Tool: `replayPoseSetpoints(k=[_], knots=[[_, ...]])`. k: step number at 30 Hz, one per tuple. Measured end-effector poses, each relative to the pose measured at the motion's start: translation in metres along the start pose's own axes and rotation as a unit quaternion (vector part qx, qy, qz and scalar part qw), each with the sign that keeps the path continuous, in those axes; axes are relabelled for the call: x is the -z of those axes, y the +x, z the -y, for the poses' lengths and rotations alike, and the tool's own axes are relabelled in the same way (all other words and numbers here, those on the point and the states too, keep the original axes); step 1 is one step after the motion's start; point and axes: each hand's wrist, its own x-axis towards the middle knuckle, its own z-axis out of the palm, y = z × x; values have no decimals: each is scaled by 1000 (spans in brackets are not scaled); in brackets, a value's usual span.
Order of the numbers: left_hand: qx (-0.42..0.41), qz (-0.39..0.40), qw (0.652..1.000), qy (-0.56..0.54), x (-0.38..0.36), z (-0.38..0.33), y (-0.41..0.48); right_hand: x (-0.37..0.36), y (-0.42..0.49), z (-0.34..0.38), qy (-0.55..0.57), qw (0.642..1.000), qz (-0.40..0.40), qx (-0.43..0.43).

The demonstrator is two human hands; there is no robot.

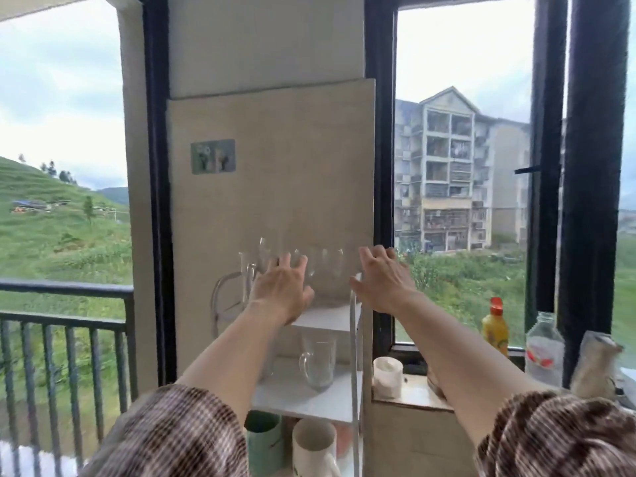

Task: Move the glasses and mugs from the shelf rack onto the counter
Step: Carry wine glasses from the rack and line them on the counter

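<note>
A white shelf rack (354, 339) stands against a beige board. Several clear glasses (323, 266) stand on its top shelf, blurred and hard to separate. My left hand (280, 290) reaches toward them with fingers spread, in front of the left glasses; whether it touches one I cannot tell. My right hand (382, 280) is open at the rack's right post, holding nothing. A clear glass mug (318, 364) stands on the middle shelf. On the lowest shelf in view are a green mug (263, 442) and a white mug (315, 445).
To the right, a window ledge (413, 394) holds a white jar (388, 376), an orange-capped yellow bottle (495, 325), a clear plastic bottle (544, 346) and a wrapped object (597, 363). A black balcony railing (65, 318) is at the left.
</note>
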Motion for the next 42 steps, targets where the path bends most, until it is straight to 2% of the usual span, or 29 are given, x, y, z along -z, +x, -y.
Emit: replayPoseSetpoints(k=[8, 12, 18, 26, 30, 36, 42], knots=[[-30, 1, 997, -67, -47, 33, 104, -58, 97, 11, -11, 999, 27, -37], [-27, 5, 994, -106, -65, 31, 130, -73, 129, 3, 43, 997, 34, -57], [-7, 17, 983, -185, -80, 31, 143, -88, 147, -3, 160, 984, 40, -74], [1, -44, 954, -298, -81, 33, 130, -87, 140, -1, 204, 976, -18, -71], [-30, -98, 937, -334, -70, 34, 121, -69, 129, 3, 251, 964, -48, -65], [-67, -212, 910, -350, -23, 27, 114, 1, 100, 1, 280, 950, -122, -65], [-100, -239, 873, -413, 4, -25, 85, 58, 31, -34, 246, 950, -170, -87]])
